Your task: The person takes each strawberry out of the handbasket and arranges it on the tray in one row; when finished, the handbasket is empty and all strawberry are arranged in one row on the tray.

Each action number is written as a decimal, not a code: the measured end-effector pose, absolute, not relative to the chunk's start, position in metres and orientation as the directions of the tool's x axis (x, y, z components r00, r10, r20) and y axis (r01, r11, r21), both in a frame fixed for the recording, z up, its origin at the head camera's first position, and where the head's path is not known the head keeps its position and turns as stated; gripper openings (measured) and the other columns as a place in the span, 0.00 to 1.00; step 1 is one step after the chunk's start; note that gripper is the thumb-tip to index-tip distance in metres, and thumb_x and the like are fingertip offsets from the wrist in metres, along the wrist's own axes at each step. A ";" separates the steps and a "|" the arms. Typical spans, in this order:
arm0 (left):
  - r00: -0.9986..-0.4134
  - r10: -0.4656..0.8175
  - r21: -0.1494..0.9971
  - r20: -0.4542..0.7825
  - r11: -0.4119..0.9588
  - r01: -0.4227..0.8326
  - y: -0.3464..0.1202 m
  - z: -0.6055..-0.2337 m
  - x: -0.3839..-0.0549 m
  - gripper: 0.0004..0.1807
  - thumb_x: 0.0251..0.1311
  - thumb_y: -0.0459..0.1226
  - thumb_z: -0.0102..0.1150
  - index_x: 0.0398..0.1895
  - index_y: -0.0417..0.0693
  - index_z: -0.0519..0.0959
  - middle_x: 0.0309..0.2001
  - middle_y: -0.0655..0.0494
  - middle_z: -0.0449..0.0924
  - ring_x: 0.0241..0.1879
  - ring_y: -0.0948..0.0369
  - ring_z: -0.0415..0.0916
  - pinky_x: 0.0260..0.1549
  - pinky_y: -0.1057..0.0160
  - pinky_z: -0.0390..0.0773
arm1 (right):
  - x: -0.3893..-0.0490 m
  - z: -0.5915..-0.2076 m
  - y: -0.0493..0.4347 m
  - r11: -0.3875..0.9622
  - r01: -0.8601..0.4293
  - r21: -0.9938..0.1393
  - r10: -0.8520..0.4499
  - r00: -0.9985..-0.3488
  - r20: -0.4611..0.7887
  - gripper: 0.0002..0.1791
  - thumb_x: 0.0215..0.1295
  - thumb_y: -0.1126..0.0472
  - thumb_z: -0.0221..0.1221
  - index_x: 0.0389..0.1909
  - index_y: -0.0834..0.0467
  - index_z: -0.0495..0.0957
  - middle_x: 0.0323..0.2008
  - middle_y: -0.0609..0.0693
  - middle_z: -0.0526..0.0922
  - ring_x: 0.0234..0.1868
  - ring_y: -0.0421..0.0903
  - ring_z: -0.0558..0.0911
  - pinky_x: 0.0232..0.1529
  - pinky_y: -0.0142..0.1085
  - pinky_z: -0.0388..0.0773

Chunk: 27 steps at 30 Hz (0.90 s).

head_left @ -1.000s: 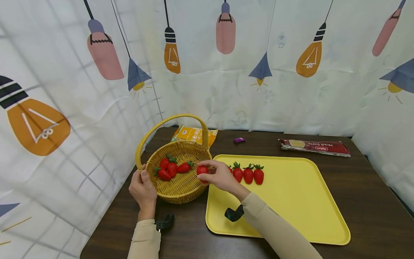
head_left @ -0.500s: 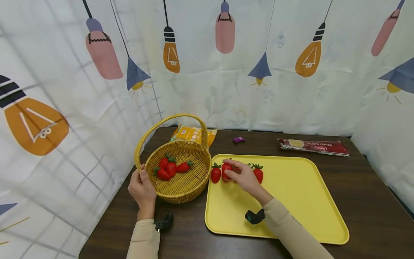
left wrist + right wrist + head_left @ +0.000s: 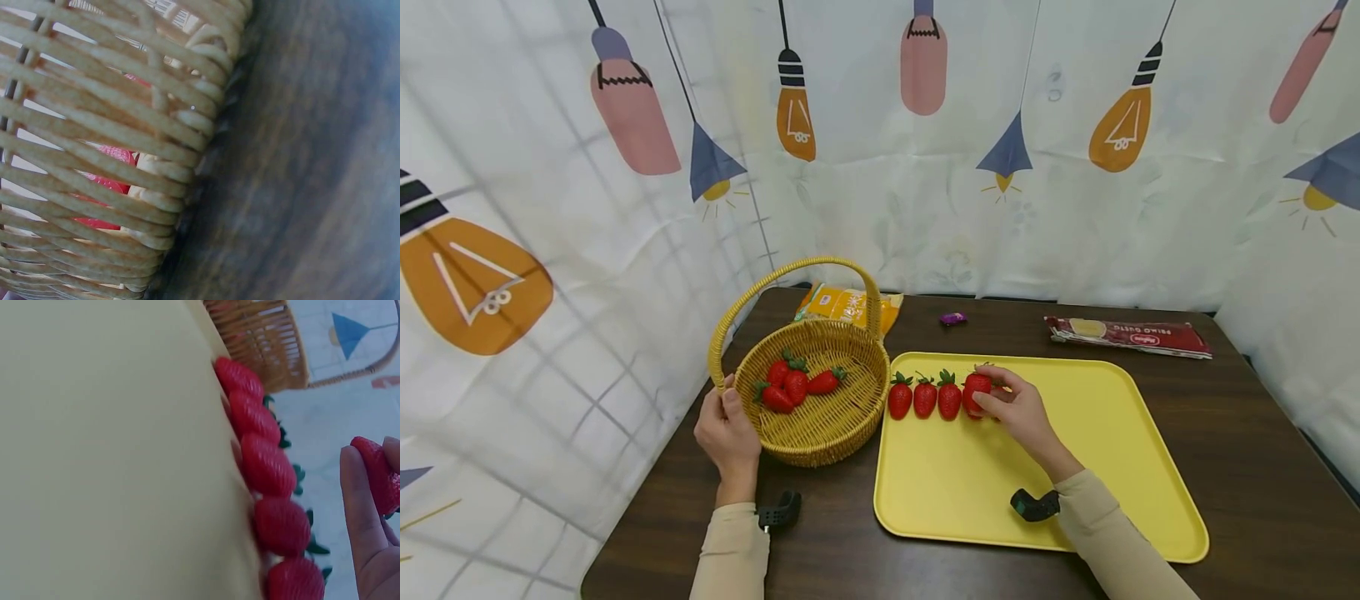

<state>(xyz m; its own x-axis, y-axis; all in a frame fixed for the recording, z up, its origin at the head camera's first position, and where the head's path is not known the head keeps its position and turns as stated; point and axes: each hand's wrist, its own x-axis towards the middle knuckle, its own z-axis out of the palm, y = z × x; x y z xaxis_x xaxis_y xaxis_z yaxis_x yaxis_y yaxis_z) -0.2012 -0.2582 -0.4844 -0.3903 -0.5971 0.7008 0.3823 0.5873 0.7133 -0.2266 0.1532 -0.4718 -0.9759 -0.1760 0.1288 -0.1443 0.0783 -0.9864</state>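
My left hand (image 3: 728,432) grips the yellow wicker basket (image 3: 820,454) at its left side, where the handle meets the rim. Several strawberries (image 3: 796,386) lie in the basket; red shows through the weave in the left wrist view. Between thumb and fingertips, my right hand (image 3: 1021,415) pinches a strawberry (image 3: 378,475), held above a row of strawberries (image 3: 269,464) on the yellow tray (image 3: 1037,492). The row runs along the tray's far left part, leaves pointing away. In the head view, the held strawberry and right hand cover the row's right end.
Behind the basket lies an orange snack packet (image 3: 842,305). A small purple wrapped sweet (image 3: 953,318) and a dark red packet (image 3: 1127,335) lie at the back of the dark wooden table (image 3: 827,550). A printed curtain (image 3: 880,192) hangs behind.
My right hand has moved right with its strawberry, from beside the basket's rim to over the right part of the row. The left hand keeps its grip on the basket.
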 end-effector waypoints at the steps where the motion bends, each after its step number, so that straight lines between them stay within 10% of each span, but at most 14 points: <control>1: -0.387 -0.597 0.712 0.702 0.588 0.384 -0.258 -0.484 -0.201 0.38 0.69 0.59 0.45 0.26 0.30 0.80 0.41 0.38 0.84 0.34 0.77 0.72 0.28 0.71 0.63 | -0.227 -0.473 0.157 0.071 -0.143 -0.987 -0.162 -0.978 0.130 0.28 0.64 0.64 0.64 0.63 0.67 0.70 0.56 0.64 0.72 0.42 0.45 0.84 0.40 0.37 0.82; 18: -0.390 -0.604 0.719 0.695 0.578 0.386 -0.255 -0.480 -0.199 0.37 0.68 0.60 0.45 0.37 0.33 0.85 0.42 0.42 0.85 0.32 0.77 0.71 0.27 0.67 0.64 | -0.239 -0.491 0.217 0.126 -0.105 -0.987 0.087 -0.989 0.116 0.28 0.66 0.59 0.62 0.64 0.65 0.71 0.53 0.50 0.75 0.40 0.33 0.83 0.39 0.30 0.80; 27: -0.388 -0.605 0.718 0.696 0.583 0.380 -0.255 -0.479 -0.197 0.38 0.68 0.60 0.46 0.32 0.31 0.83 0.42 0.43 0.86 0.32 0.80 0.70 0.27 0.75 0.61 | -0.233 -0.489 0.228 0.253 0.030 -0.967 0.146 -0.989 0.007 0.26 0.67 0.58 0.62 0.63 0.64 0.72 0.59 0.62 0.72 0.40 0.31 0.77 0.40 0.24 0.78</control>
<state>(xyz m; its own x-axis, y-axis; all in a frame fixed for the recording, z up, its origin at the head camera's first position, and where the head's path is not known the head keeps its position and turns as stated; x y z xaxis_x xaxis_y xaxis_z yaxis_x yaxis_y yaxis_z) -0.1973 -0.2547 -0.4795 -0.3875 -0.6046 0.6959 0.3803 0.5828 0.7181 -0.2330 0.2284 -0.4888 -0.9893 0.1459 0.0071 0.0304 0.2525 -0.9671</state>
